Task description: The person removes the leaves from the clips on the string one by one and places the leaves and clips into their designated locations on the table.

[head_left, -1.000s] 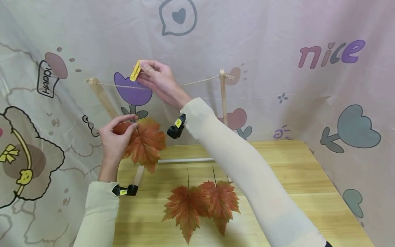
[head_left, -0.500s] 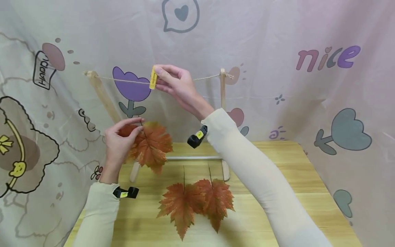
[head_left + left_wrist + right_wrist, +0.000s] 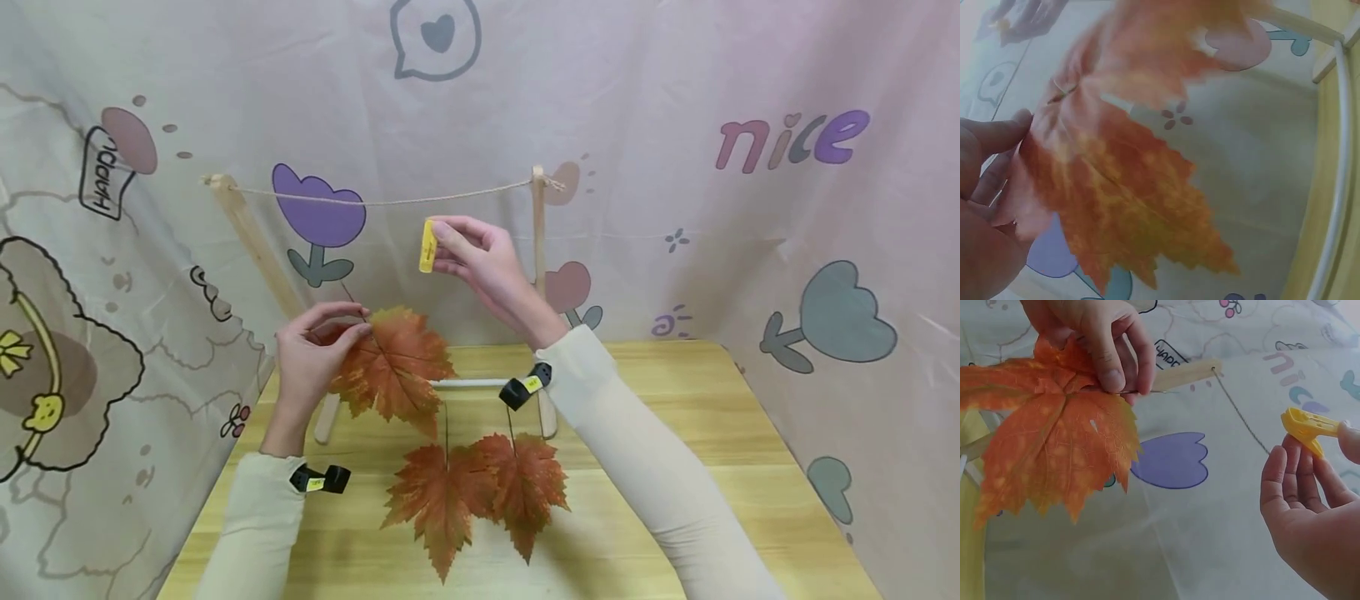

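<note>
My left hand pinches the thin stem of an orange-red maple leaf, which hangs to the right of the fingers in the head view. In the left wrist view the leaf fills the middle, partly blurred. My right hand holds a yellow clothespin between thumb and fingers, below the string. From the right wrist the clothespin shows side-on, apart from both leaf and string. The string runs between two wooden posts, sagging slightly, with nothing hanging on it.
Two more maple leaves lie overlapping on the wooden table, stems pointing away. A wooden post rises at the left and another post at the right. A white bar joins the frame low down. Printed curtains surround the table.
My right hand with the clothespin has moved right and down, from near the string to below it. My left hand has shifted slightly right and down with the leaf.
</note>
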A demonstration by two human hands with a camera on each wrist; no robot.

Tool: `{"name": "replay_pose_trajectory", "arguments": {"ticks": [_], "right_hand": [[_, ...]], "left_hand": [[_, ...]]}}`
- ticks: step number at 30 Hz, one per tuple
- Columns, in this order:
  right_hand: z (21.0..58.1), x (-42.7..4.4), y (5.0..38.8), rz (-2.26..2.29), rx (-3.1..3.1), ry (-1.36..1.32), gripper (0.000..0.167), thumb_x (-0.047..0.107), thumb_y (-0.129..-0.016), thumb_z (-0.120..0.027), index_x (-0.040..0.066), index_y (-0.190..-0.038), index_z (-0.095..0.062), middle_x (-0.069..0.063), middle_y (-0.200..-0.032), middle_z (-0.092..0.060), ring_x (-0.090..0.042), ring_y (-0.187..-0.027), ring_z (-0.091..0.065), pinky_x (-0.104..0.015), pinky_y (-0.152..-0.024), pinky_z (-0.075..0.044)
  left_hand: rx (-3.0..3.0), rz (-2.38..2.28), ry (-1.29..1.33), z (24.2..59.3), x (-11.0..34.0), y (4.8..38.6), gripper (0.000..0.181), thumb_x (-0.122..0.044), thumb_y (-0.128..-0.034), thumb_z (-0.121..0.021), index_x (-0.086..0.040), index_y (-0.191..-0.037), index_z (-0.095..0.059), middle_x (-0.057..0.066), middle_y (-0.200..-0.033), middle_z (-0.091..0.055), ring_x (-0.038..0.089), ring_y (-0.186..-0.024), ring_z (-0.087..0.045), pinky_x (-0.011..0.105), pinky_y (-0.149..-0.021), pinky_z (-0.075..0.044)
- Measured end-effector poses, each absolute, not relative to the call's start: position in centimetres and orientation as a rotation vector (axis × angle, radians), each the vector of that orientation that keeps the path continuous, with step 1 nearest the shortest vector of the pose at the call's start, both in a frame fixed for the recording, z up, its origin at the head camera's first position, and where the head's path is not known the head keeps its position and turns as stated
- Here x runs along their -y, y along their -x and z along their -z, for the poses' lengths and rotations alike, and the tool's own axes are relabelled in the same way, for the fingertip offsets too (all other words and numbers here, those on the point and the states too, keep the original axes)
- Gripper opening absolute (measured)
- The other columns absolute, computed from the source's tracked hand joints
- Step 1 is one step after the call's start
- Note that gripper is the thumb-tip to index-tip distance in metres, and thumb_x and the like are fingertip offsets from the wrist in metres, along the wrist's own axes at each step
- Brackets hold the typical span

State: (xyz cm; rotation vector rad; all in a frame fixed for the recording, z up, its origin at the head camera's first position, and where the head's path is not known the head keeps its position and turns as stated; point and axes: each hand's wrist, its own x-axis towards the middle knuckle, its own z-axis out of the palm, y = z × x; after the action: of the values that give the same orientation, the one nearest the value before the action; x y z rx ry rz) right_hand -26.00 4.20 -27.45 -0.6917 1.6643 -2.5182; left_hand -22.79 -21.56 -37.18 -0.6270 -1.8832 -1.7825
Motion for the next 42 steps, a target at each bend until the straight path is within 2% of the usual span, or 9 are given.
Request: {"name": "replay_pose_trajectory", "arguments": {"ticks": [9, 15, 20, 24, 29, 32, 38, 42], "right_hand": [[30.7, -6.6, 24.6, 2.537, -1.633, 0.630, 0.033, 0.008, -0.105, -0.058, -0.013, -0.131, -0.059, -0.014, -0.106, -0.067, -0.022, -0.090, -0.067, -0.037, -0.090, -0.057], [33.3, -8.0, 23.6, 2.537, -1.671, 0.588, 0.032, 0.008, -0.105, -0.058, -0.009, -0.131, -0.061, -0.016, -0.115, -0.065, -0.024, -0.095, -0.066, -0.036, -0.091, -0.057], [35.1, -9.1, 22.7, 2.546, -1.729, 0.564, 0.037, 0.007, -0.104, -0.060, -0.014, -0.134, -0.056, -0.018, -0.120, -0.063, -0.025, -0.101, -0.065, -0.035, -0.092, -0.057], [36.4, -9.9, 22.1, 2.539, -1.788, 0.527, 0.039, 0.007, -0.103, -0.061, -0.015, -0.135, -0.056, -0.017, -0.124, -0.063, -0.024, -0.104, -0.065, -0.036, -0.093, -0.057], [38.1, -11.0, 21.6, 2.529, -1.889, 0.450, 0.036, 0.007, -0.101, -0.064, -0.011, -0.132, -0.061, -0.014, -0.124, -0.068, -0.020, -0.102, -0.067, -0.035, -0.090, -0.057], [39.2, -11.7, 21.5, 2.516, -1.944, 0.415, 0.036, 0.009, -0.100, -0.066, -0.009, -0.132, -0.062, -0.015, -0.125, -0.068, -0.020, -0.103, -0.068, -0.037, -0.092, -0.057], [41.3, -13.2, 21.0, 2.484, -2.059, 0.319, 0.039, 0.015, -0.099, -0.070, -0.003, -0.132, -0.064, -0.017, -0.129, -0.066, -0.021, -0.105, -0.067, -0.043, -0.096, -0.055], [42.6, -14.0, 20.7, 2.496, -2.102, 0.251, 0.039, 0.012, -0.098, -0.071, -0.004, -0.132, -0.063, -0.012, -0.119, -0.069, -0.018, -0.103, -0.068, -0.039, -0.093, -0.057]], "left_hand": [[1.982, 1.689, 0.497, 39.1, 21.1, 22.5, 0.024, 0.005, -0.0854, -0.080, 0.004, -0.108, -0.074, 0.017, -0.101, -0.074, 0.012, -0.083, -0.074, 0.021, -0.070, -0.059], [2.036, 1.703, 0.494, 40.4, 21.1, 22.0, 0.022, 0.008, -0.0877, -0.076, 0.007, -0.109, -0.073, 0.026, -0.104, -0.072, 0.012, -0.084, -0.075, 0.021, -0.075, -0.059], [2.099, 1.726, 0.503, 41.5, 21.4, 21.8, 0.022, 0.010, -0.0894, -0.073, 0.010, -0.111, -0.072, 0.032, -0.107, -0.069, 0.013, -0.084, -0.075, 0.023, -0.075, -0.059], [2.141, 1.728, 0.498, 42.4, 21.7, 21.4, 0.023, 0.007, -0.0903, -0.074, 0.006, -0.113, -0.074, 0.029, -0.109, -0.071, 0.010, -0.083, -0.075, 0.023, -0.071, -0.060], [2.223, 1.709, 0.460, 43.8, 22.2, 20.9, 0.024, 0.001, -0.0916, -0.075, 0.002, -0.115, -0.075, 0.023, -0.111, -0.073, 0.008, -0.085, -0.074, 0.022, -0.071, -0.059], [2.270, 1.698, 0.431, 44.2, 22.3, 20.6, 0.024, 0.004, -0.0919, -0.073, 0.005, -0.116, -0.074, 0.025, -0.111, -0.073, 0.014, -0.087, -0.076, 0.022, -0.072, -0.059], [2.353, 1.630, 0.400, 42.9, 21.6, 18.9, 0.023, 0.008, -0.0918, -0.071, 0.011, -0.114, -0.072, 0.028, -0.106, -0.073, 0.041, -0.087, -0.074, 0.027, -0.068, -0.061], [2.369, 1.639, 0.396, 43.6, 21.9, 18.7, 0.023, 0.009, -0.0911, -0.071, 0.012, -0.114, -0.072, 0.029, -0.106, -0.073, 0.043, -0.089, -0.073, 0.028, -0.067, -0.060]]}}
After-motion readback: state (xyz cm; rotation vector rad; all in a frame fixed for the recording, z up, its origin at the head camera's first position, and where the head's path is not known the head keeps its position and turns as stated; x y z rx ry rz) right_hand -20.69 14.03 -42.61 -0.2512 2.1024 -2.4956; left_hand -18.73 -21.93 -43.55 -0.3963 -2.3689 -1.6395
